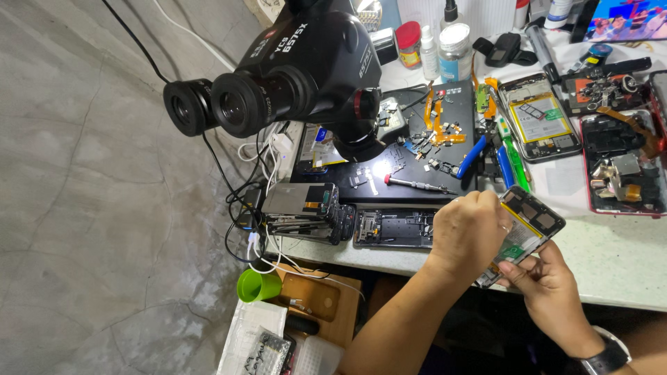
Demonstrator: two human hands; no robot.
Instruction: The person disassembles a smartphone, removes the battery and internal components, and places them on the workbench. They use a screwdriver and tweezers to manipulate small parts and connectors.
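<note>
An opened phone (531,226) with its back off, showing a yellow-edged battery and a green board, is tilted above the table's front edge. My right hand (549,288) grips its lower end from beneath. My left hand (469,232) is curled over the phone's upper left side, fingers pressed on its inner parts. A black watch sits on my right wrist.
A black stereo microscope (292,76) hangs over a dark work mat (410,184) strewn with small parts, orange flex cables and a screwdriver (417,184). Several opened phones (538,118) lie around, blue-handled pliers (476,156) too. Bottles stand at the back. A green cup (256,285) sits below the table.
</note>
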